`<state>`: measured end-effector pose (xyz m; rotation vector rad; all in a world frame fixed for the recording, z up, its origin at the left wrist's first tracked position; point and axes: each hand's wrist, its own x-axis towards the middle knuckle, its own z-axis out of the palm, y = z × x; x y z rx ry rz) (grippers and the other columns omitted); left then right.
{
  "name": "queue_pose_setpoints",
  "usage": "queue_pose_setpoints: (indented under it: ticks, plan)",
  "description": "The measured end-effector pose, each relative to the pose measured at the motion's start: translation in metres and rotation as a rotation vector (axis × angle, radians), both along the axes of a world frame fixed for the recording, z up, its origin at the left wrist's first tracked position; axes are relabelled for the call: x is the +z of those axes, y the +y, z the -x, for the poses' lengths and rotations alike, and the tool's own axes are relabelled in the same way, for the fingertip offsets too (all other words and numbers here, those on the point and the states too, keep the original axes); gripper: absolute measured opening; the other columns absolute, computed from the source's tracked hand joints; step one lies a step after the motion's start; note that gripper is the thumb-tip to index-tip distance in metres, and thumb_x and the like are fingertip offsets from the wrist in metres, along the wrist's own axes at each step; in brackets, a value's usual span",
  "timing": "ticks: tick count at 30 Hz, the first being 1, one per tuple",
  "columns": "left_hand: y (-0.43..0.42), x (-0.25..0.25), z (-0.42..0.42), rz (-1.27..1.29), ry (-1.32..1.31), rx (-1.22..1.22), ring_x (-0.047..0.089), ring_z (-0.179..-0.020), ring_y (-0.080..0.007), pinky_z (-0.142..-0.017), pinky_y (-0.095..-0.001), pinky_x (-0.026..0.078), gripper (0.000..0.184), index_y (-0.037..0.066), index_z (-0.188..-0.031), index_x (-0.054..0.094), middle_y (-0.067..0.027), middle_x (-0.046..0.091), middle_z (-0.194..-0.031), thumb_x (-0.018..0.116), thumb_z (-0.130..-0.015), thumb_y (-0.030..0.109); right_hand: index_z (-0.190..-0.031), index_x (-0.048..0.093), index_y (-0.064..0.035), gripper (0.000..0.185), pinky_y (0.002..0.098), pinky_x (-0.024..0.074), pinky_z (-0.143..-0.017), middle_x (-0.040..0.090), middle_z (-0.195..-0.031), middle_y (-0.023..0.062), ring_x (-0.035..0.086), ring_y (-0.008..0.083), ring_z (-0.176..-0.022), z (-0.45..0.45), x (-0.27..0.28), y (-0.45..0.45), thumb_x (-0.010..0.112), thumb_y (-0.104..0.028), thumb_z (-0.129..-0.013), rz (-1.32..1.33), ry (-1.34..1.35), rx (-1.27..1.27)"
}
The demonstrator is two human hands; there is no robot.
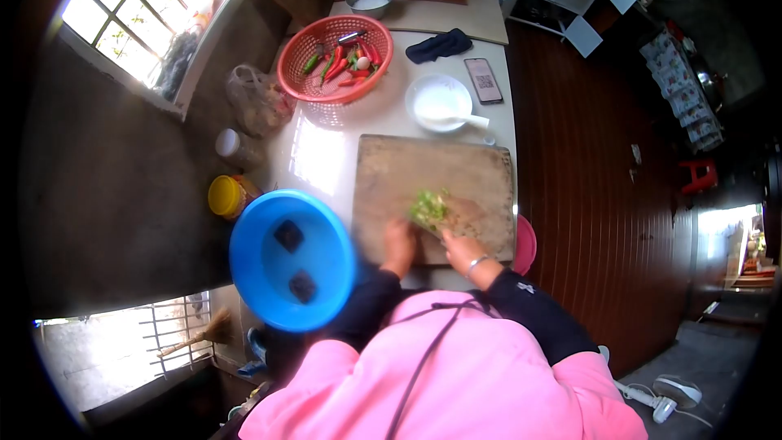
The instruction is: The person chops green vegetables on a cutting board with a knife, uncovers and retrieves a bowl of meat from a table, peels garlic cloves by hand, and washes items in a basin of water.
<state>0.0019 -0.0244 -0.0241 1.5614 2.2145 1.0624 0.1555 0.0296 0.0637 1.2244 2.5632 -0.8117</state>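
Both my hands are low on a wooden cutting board (407,163). A small heap of chopped green pieces (429,209) lies on the board just ahead of them. My left hand (399,246) is at the left of the heap, near the board's front edge, its fingers blurred. My right hand (464,253), with a bracelet at the wrist, is closed round what looks like a knife handle at the right of the heap. The blade is too blurred to make out clearly.
Left of the board stands a blue basin (262,277) with two dark pieces in it. Behind are a red basket (289,81) of peppers, a white bowl (440,102) with a spoon, a phone (484,81) and a dark cloth (438,46). A pink basin (525,244) shows at right.
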Motion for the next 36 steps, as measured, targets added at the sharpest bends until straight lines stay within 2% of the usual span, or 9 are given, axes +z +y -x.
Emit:
queue_pose_setpoints:
  ticks: [3, 6, 11, 13, 17, 20, 28, 31, 36]
  plan:
    - [0.004, 0.001, 0.001, -0.091, -0.014, -0.002, 0.054, -0.073, -0.0283, -0.065, -0.0347, 0.044, 0.011, -0.001, -0.076, 0.062, -0.0121, 0.056, -0.079, 0.063, -0.066, 0.005, -0.094, 0.041, -0.0062, 0.020, 0.0473, 0.0444, -0.059, 0.058, -0.069, 0.0196, 0.058, 0.0376, -0.067, 0.006, -0.014, 0.006, 0.047, -0.013, -0.076, -0.011, 0.010, -0.024]
    - [0.003, 0.003, -0.002, -0.066, -0.078, 0.023, 0.055, -0.074, -0.0283, -0.067, -0.0346, 0.044, 0.011, -0.001, -0.076, 0.062, -0.0124, 0.057, -0.080, 0.063, -0.067, 0.006, -0.096, 0.041, -0.0067, 0.022, 0.0474, 0.0443, -0.059, 0.058, -0.069, 0.0192, 0.058, 0.0375, -0.067, 0.003, -0.013, 0.004, 0.047, -0.015, -0.076, 0.000, 0.008, -0.051]
    - [-0.001, 0.002, 0.000, -0.064, 0.001, 0.025, 0.056, -0.075, -0.0280, -0.068, -0.0337, 0.045, 0.013, 0.000, -0.079, 0.063, -0.0123, 0.058, -0.082, 0.064, -0.067, 0.007, -0.099, 0.042, -0.0074, 0.025, 0.0477, 0.0443, -0.060, 0.058, -0.069, 0.0195, 0.057, 0.0377, -0.066, 0.002, 0.002, 0.007, 0.048, -0.015, -0.076, 0.060, 0.057, -0.154]
    - [-0.001, 0.004, -0.002, -0.045, -0.009, 0.019, 0.056, -0.075, -0.0282, -0.068, -0.0338, 0.045, 0.013, 0.000, -0.079, 0.063, -0.0122, 0.058, -0.082, 0.064, -0.067, 0.007, -0.104, 0.039, -0.0081, 0.032, 0.0467, 0.0440, -0.059, 0.058, -0.068, 0.0191, 0.057, 0.0373, -0.065, 0.004, 0.003, 0.012, 0.052, -0.015, -0.076, -0.025, 0.025, -0.151]
    - [-0.001, -0.001, 0.000, -0.052, -0.031, 0.031, 0.055, -0.076, -0.0285, -0.068, -0.0340, 0.045, 0.013, 0.000, -0.078, 0.063, -0.0120, 0.058, -0.082, 0.064, -0.067, 0.007, -0.103, 0.040, -0.0073, 0.031, 0.0465, 0.0443, -0.061, 0.058, -0.071, 0.0201, 0.057, 0.0376, -0.068, 0.011, -0.009, 0.017, 0.053, -0.014, -0.075, 0.037, -0.046, -0.164]
    - [-0.002, 0.007, -0.002, -0.057, 0.008, 0.020, 0.055, -0.075, -0.0285, -0.067, -0.0347, 0.045, 0.013, 0.000, -0.078, 0.063, -0.0118, 0.058, -0.080, 0.064, -0.067, 0.007, -0.101, 0.042, -0.0067, 0.029, 0.0461, 0.0446, -0.063, 0.057, -0.075, 0.0215, 0.057, 0.0379, -0.071, 0.013, -0.029, 0.011, 0.053, -0.012, -0.074, -0.112, 0.020, -0.177]
    - [-0.001, 0.006, 0.002, -0.036, -0.001, 0.003, 0.056, -0.075, -0.0284, -0.067, -0.0354, 0.045, 0.013, 0.000, -0.077, 0.062, -0.0117, 0.058, -0.080, 0.064, -0.066, 0.007, -0.102, 0.041, -0.0070, 0.030, 0.0463, 0.0448, -0.062, 0.058, -0.076, 0.0212, 0.057, 0.0378, -0.071, 0.012, -0.004, 0.019, 0.051, -0.015, -0.075, 0.039, -0.009, -0.191]
    - [0.000, 0.007, -0.001, -0.041, -0.011, 0.002, 0.056, -0.075, -0.0285, -0.067, -0.0353, 0.045, 0.013, 0.000, -0.078, 0.062, -0.0118, 0.058, -0.080, 0.064, -0.066, 0.007, -0.103, 0.041, -0.0072, 0.031, 0.0464, 0.0448, -0.062, 0.058, -0.075, 0.0212, 0.057, 0.0382, -0.069, 0.011, 0.013, 0.014, 0.051, -0.015, -0.075, 0.002, 0.005, -0.139]
    - [-0.001, 0.005, 0.001, -0.057, -0.019, -0.004, 0.055, -0.075, -0.0285, -0.067, -0.0351, 0.045, 0.014, -0.001, -0.078, 0.062, -0.0121, 0.058, -0.081, 0.064, -0.067, 0.007, -0.101, 0.042, -0.0067, 0.029, 0.0464, 0.0449, -0.063, 0.058, -0.075, 0.0221, 0.057, 0.0388, -0.070, 0.014, -0.012, 0.010, 0.052, -0.015, -0.075, -0.035, -0.021, -0.143]
